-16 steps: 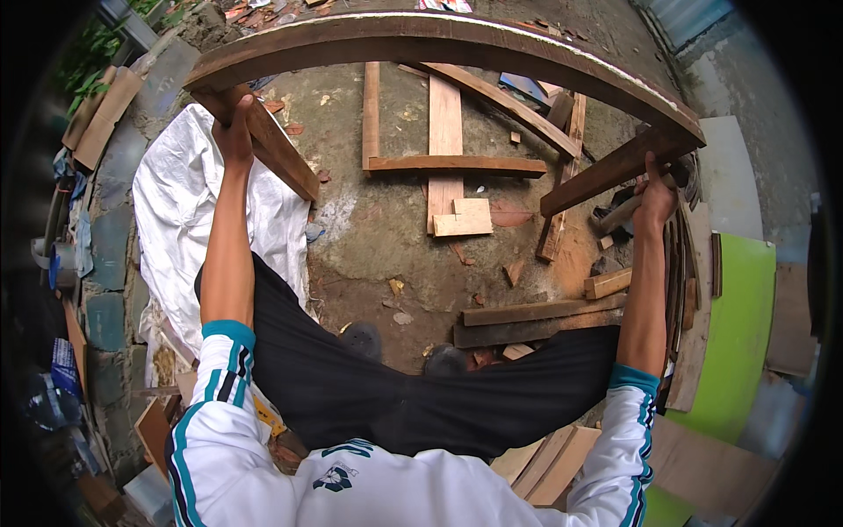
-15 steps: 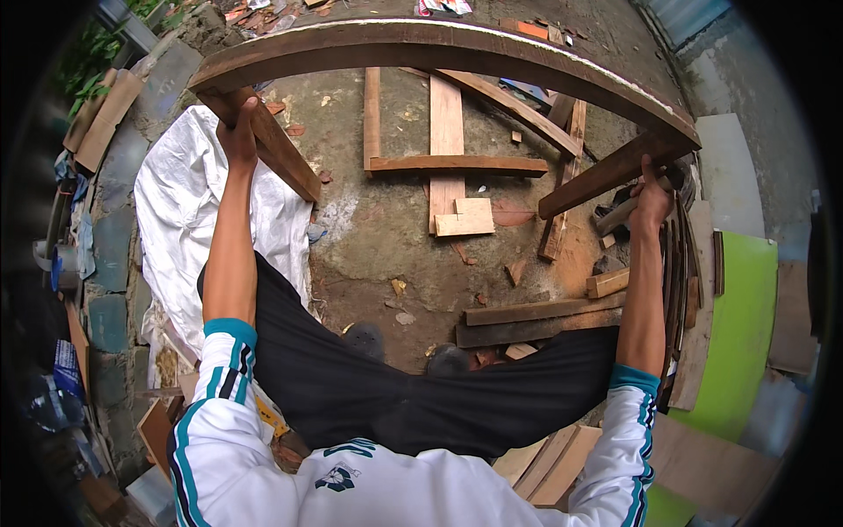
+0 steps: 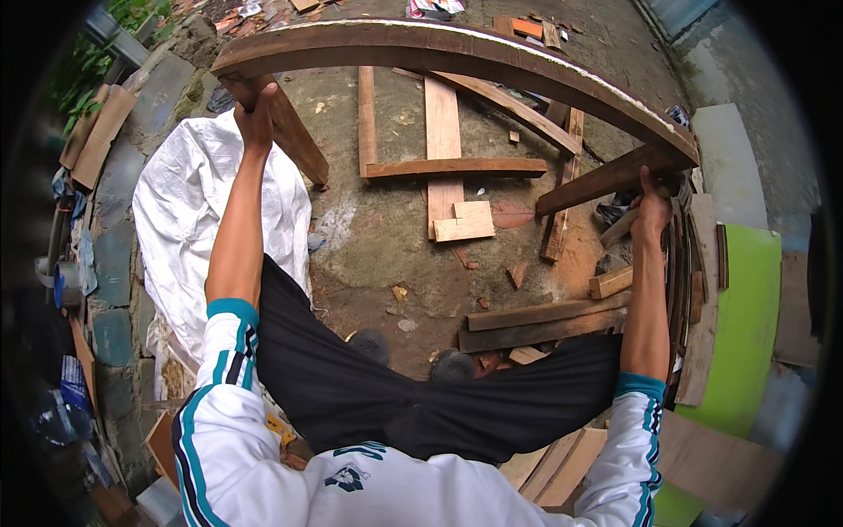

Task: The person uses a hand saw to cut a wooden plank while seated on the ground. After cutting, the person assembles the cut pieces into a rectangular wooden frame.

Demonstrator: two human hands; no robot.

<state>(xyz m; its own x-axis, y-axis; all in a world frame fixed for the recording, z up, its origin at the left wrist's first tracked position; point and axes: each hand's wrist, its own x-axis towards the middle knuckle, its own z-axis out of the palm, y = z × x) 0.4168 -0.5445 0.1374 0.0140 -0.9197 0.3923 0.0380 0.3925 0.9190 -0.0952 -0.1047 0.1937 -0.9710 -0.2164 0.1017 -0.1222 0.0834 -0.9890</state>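
Note:
A dark brown wooden frame [image 3: 421, 51], a long beam with two shorter legs, spans the far side in front of me. A white strip runs along the beam's upper edge. My left hand [image 3: 255, 120] is closed round the left leg [image 3: 301, 140] near its joint with the beam, thumb pointing up. At the other end my right hand [image 3: 652, 211] grips the right leg [image 3: 601, 182] close to the corner, its thumb raised along the wood. The fingers of both hands are partly hidden behind the wood.
A white sheet [image 3: 198, 202] lies crumpled at left beside a block wall [image 3: 111, 290]. On the concrete floor are a pale plank [image 3: 443, 114], a brown batten [image 3: 457, 168] and stacked dark lumber [image 3: 544, 327]. A green panel [image 3: 748, 316] leans at right.
The frame's left end has shifted a little to the right with my left hand. My right hand and the right end have dropped slightly. Both hands keep their grip.

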